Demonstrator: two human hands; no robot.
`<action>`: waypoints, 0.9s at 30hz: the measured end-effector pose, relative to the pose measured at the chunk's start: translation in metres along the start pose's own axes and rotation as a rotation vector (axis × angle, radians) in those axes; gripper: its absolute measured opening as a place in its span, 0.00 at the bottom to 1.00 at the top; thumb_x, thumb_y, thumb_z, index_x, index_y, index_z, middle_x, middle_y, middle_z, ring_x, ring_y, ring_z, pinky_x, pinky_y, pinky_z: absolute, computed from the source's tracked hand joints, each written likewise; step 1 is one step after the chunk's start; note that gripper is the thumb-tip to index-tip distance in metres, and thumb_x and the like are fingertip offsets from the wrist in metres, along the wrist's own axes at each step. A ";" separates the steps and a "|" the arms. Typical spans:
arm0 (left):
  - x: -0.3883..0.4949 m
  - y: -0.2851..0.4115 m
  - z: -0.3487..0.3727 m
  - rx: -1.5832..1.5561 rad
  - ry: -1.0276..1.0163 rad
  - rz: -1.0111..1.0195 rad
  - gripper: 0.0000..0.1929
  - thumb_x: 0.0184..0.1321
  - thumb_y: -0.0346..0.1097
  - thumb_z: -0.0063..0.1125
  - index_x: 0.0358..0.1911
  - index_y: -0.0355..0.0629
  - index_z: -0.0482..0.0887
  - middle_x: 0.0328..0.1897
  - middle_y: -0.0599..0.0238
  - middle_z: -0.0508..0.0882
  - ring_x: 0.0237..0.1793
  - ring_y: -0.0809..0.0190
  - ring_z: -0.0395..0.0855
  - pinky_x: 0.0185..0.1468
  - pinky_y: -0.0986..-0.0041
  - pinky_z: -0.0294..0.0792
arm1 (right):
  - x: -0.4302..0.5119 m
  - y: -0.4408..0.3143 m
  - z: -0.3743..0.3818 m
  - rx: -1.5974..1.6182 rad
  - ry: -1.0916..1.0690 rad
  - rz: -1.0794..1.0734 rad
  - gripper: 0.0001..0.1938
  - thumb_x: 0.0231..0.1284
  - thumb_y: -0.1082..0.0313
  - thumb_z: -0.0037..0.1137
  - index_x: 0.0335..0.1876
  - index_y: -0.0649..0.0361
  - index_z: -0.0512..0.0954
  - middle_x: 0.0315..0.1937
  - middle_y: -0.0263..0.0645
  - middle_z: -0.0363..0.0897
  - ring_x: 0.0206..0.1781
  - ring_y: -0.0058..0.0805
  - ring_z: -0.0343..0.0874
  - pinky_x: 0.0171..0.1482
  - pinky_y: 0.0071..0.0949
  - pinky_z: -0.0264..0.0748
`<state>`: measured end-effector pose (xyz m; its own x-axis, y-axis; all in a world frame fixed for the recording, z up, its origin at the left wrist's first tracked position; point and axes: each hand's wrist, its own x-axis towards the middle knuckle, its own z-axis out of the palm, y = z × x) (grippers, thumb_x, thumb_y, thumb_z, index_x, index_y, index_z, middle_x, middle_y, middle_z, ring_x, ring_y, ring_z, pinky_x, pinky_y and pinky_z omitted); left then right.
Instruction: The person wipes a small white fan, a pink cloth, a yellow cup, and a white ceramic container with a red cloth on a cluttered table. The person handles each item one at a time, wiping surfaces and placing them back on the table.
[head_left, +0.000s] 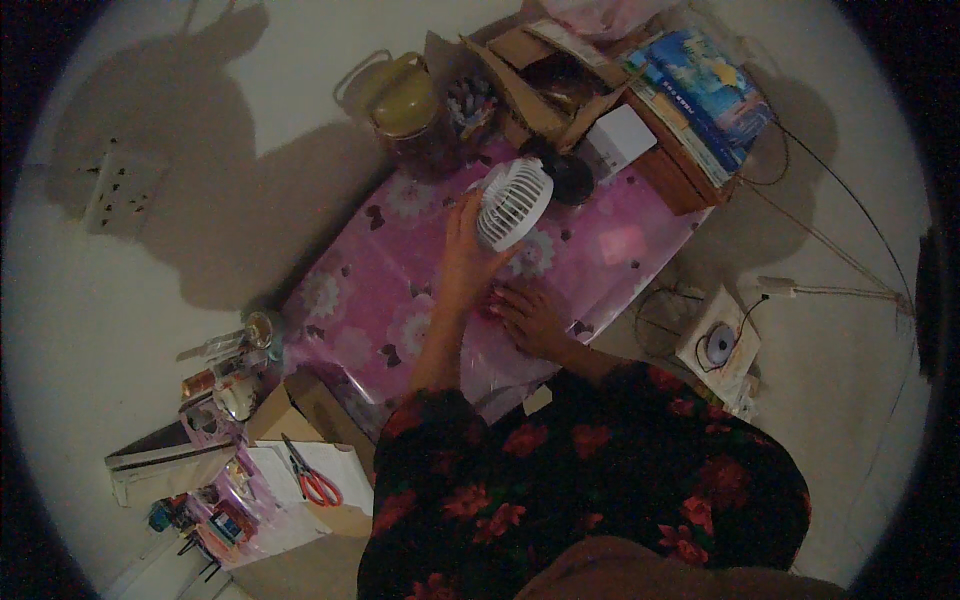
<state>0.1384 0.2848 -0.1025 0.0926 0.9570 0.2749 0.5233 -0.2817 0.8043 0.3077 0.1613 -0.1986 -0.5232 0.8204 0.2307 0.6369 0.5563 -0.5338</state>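
Note:
A small white fan with a slotted round grille is tilted above the flowered pink table cover. My left hand grips it at its left side, the fingers partly hidden behind the grille. My right hand lies low over the cover, nearer to my body, fingers somewhat apart and nothing visible in it. Just beyond the fan is a dark round object; whether it is joined to the fan, I cannot tell.
Along the far side stand a container with a yellow-green lid, an open cardboard box, a white box and stacked books. At the lower left, red-handled scissors lie on paper. A cable-wound disc is at the right.

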 end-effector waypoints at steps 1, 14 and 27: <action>0.001 -0.002 0.002 -0.037 0.006 -0.011 0.48 0.44 0.35 0.79 0.71 0.40 0.63 0.67 0.48 0.72 0.69 0.41 0.69 0.70 0.56 0.67 | 0.000 0.001 0.001 0.031 -0.015 0.017 0.26 0.62 0.58 0.61 0.68 0.41 0.75 0.75 0.35 0.65 0.75 0.49 0.62 0.76 0.60 0.53; 0.008 -0.004 -0.024 -0.647 0.211 -0.238 0.39 0.59 0.30 0.68 0.73 0.33 0.62 0.67 0.52 0.75 0.66 0.56 0.75 0.68 0.64 0.68 | 0.100 0.044 -0.046 1.248 0.291 0.908 0.30 0.71 0.54 0.60 0.72 0.58 0.64 0.62 0.39 0.75 0.59 0.32 0.78 0.58 0.35 0.79; 0.001 -0.009 -0.061 -0.599 0.151 -0.255 0.22 0.71 0.35 0.55 0.65 0.35 0.72 0.57 0.58 0.82 0.56 0.61 0.79 0.61 0.69 0.69 | 0.114 0.061 -0.029 1.284 0.126 0.801 0.23 0.73 0.56 0.57 0.65 0.60 0.73 0.56 0.37 0.80 0.55 0.31 0.82 0.47 0.36 0.87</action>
<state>0.0823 0.2844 -0.0774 -0.1138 0.9908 0.0733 -0.0513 -0.0795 0.9955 0.3031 0.2925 -0.1816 -0.1970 0.8837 -0.4246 -0.2236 -0.4621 -0.8582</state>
